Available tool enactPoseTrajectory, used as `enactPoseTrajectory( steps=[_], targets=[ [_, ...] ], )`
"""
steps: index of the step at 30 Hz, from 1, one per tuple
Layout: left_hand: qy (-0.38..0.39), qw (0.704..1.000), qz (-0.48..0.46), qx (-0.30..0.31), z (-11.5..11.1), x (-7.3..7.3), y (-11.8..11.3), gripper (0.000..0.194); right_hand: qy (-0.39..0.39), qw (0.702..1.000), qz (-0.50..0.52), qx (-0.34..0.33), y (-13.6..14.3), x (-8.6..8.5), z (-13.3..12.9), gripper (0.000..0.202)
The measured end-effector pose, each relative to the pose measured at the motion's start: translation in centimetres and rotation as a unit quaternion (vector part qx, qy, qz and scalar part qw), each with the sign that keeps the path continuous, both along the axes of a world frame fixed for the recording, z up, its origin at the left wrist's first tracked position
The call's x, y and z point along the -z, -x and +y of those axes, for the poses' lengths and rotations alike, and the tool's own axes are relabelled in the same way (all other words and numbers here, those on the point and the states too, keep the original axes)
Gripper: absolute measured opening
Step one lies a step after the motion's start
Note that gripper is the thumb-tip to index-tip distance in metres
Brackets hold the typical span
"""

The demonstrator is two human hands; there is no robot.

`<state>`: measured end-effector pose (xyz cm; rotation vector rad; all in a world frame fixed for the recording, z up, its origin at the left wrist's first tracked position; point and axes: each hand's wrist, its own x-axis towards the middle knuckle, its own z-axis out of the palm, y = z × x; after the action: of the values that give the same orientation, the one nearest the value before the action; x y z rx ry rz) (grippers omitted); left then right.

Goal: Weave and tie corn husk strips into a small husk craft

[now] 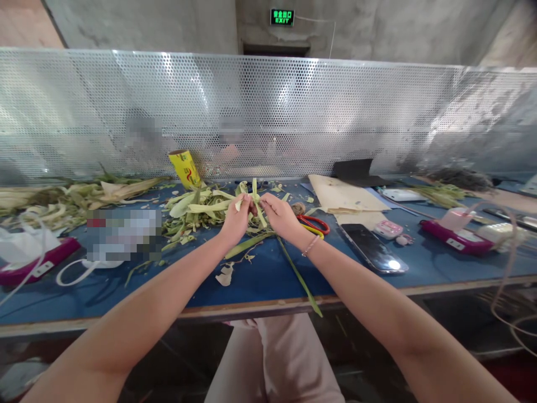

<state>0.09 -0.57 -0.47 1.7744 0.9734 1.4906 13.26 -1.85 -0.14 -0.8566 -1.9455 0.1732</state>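
Both of my hands meet over the blue table, pinching pale green strips that look like corn husk [255, 189]. My left hand [237, 215] has its fingers closed on the husk from the left. From the right, my right hand [277, 211] grips the same husk with thumb and bent fingers; a bracelet circles that wrist. A loose heap of husks [197, 207] lies beside and behind my left hand. Close to my right hand are scissors with red and yellow handles [321, 225] and a small ball of twine [298, 208]. A long green leaf strip [300, 274] hangs over the table edge.
A perforated metal screen [268, 112] borders the table's back. A yellow can [185, 169] leans there. To the right are brown paper [346, 196], a phone [372, 247], a pink case [388, 229] and a magenta power strip [457, 238]. Another power strip [62, 253] with cables lies left.
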Motion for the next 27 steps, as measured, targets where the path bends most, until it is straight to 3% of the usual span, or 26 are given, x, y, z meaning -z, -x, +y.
enactPoseTrajectory(
  steps=[3, 6, 10, 12, 15, 17, 19, 23, 27],
  targets=[
    [-0.015, 0.999, 0.037, 0.003, -0.2, -0.5, 0.4, 0.031, -0.032, 0.997, -0.061, 0.027, -0.7, 0.4, 0.5, 0.017],
    [0.001, 0.999, 0.018, 0.031, -0.1, -0.6, 0.4, 0.026, -0.056, 0.995, -0.076, 0.027, -1.2, 0.7, 0.9, 0.017],
    [0.027, 0.998, -0.041, 0.049, 0.3, -0.3, 0.1, 0.022, -0.055, 0.998, -0.038, 0.003, -1.2, 0.7, 1.1, 0.015],
    [0.023, 0.996, -0.077, 0.034, 0.5, 0.0, 0.1, 0.021, -0.026, 0.999, 0.028, 0.005, -1.0, 0.9, 1.2, 0.011],
    [0.026, 0.994, -0.107, -0.006, 0.7, 0.4, 0.2, 0.023, 0.038, 0.985, 0.164, 0.027, -0.7, 1.2, 1.6, 0.042],
    [0.039, 0.993, -0.110, -0.022, 0.6, 0.5, 0.3, 0.026, 0.073, 0.976, 0.201, 0.044, -0.7, 1.4, 1.9, 0.054],
    [0.056, 0.993, -0.105, -0.026, 0.5, 0.4, 0.3, 0.028, 0.085, 0.982, 0.161, 0.056, -0.9, 1.3, 1.9, 0.046],
    [0.102, 0.991, -0.084, -0.020, 0.0, 0.1, 0.0, 0.026, 0.028, 0.999, 0.013, 0.044, -1.2, 1.0, 1.5, 0.005],
    [0.178, 0.980, -0.085, 0.028, -0.4, -0.2, -0.1, 0.024, -0.031, 0.998, -0.032, 0.054, -1.3, 0.9, 1.4, 0.009]
  ],
)
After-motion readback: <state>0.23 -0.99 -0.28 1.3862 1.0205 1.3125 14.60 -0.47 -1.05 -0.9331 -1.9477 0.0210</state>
